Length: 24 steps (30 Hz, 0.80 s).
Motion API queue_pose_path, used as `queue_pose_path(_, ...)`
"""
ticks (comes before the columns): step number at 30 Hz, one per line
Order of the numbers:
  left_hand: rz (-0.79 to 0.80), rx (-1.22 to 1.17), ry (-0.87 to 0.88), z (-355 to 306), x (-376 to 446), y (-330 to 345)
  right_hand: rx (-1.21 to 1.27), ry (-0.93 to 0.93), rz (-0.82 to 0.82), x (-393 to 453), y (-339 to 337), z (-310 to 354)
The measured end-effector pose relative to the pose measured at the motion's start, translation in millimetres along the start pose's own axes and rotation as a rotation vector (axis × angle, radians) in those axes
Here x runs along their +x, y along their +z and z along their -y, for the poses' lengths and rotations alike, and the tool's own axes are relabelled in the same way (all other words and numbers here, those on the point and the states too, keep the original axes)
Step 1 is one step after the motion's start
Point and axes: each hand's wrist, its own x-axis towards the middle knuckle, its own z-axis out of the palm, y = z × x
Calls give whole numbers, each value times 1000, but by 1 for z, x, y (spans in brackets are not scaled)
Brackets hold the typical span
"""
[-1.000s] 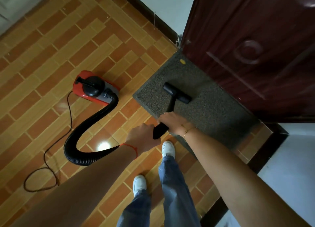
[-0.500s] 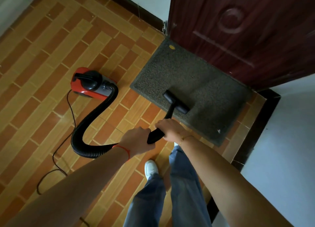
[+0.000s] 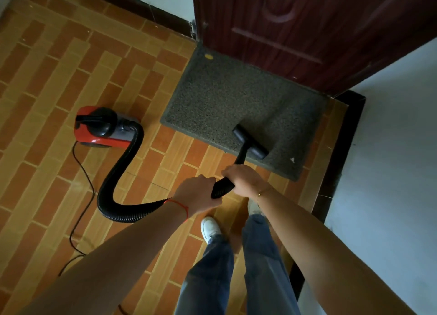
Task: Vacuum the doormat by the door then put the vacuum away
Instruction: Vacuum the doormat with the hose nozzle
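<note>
A dark grey doormat (image 3: 227,94) lies on the tiled floor in front of a dark red door (image 3: 307,23). The black vacuum nozzle (image 3: 250,141) rests on the mat near its front edge. Both hands hold the black wand (image 3: 222,187): my right hand (image 3: 243,178) grips it higher, my left hand (image 3: 196,193) grips where the ribbed hose (image 3: 118,172) joins. The hose curves back to the red and black vacuum body (image 3: 104,126) on the floor to the left of the mat.
A thin black power cord (image 3: 80,196) trails across the orange tiles at the left. A yellow speck (image 3: 208,57) and a white speck (image 3: 292,159) lie on the mat. White walls with dark skirting (image 3: 340,149) stand at the right. My feet are just behind the wand.
The nozzle has been drawn back from the mat's middle toward its front edge, and to the right. The view has shifted back with it; both hands keep their grip.
</note>
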Motion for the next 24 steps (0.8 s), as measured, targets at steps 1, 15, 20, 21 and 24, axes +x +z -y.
queue_pose_path(1, -2, -3, 6, -6, 4, 0, -10, 8, 10, -3, -1, -6)
queue_pose_path(15, -93, -56, 34, -110, 103, -20, -6, 126, -12, -19, -25, -147)
queue_pose_path(20, -116, -86, 32, -157, 146, -38, -10, 114, -30, -28, -48, -211)
queue_pose_path(21, -123, -97, 27, -166, 155, -42, -18, 117, -31, -29, -53, -223)
queue_pose_path(24, -134, -130, 28, -189, 183, -52, -43, 116, -26, -31, -69, -257)
